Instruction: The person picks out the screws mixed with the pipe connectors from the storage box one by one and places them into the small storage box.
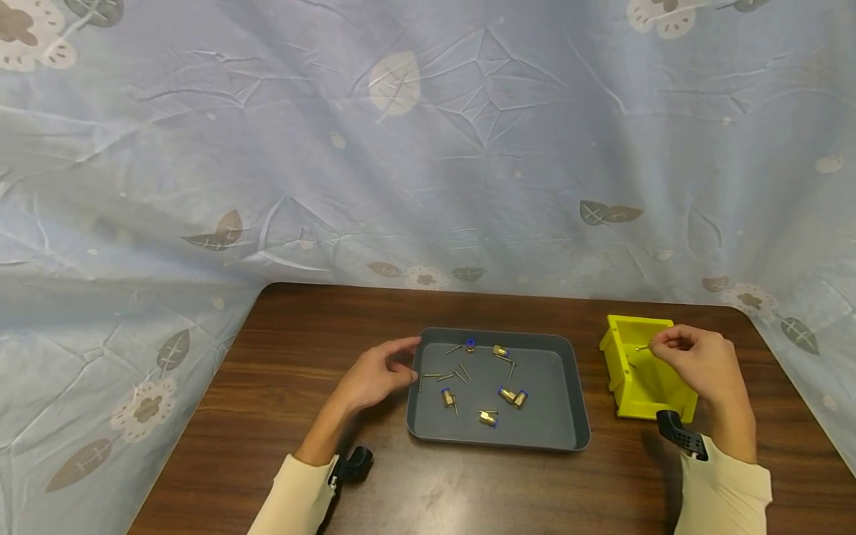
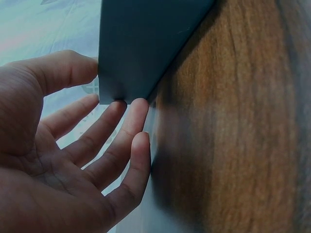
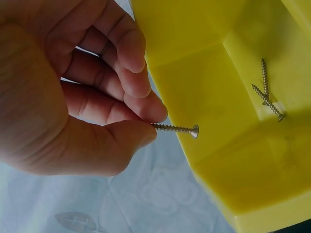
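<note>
Underneath: a brown wood-grain tabletop [image 1: 301,327] is stretching back to a hanging pale-blue cloth [image 1: 414,186], printed with leaves and flowers.
Gray tray [image 1: 548,397]: one is sitting mid-tabletop, holding six brass-and-blue fittings [image 1: 488,418] and about ten scattered screws [image 1: 432,375].
Yellow bin [image 1: 658,411]: one is standing to the tray's right; two loose screws [image 3: 264,77] are lying inside.
Right grip [image 1: 698,360]: thumb and fingertips are pinching one screw [image 3: 177,128], head outward, over the bin.
Left grip [image 1: 374,375]: relaxed fingers are touching the tray's left end.
</note>
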### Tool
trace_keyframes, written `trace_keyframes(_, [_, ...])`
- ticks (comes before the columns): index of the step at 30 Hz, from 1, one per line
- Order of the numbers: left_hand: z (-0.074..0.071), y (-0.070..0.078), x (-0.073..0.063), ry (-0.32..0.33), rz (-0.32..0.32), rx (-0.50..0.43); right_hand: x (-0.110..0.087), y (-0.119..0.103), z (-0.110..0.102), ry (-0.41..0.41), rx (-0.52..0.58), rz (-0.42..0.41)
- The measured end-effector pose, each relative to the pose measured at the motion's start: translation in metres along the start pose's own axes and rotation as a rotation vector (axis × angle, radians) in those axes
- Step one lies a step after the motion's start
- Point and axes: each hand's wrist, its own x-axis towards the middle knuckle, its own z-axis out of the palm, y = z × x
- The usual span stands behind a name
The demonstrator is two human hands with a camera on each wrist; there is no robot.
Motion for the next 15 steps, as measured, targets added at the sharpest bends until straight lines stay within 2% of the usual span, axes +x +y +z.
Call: trace_keyframes(15, [0.0007,-0.0004,0.0007,-0.003,-0.007,0.001,0.0005,0.0024,0.0009,-0.012,-0.015,0.027])
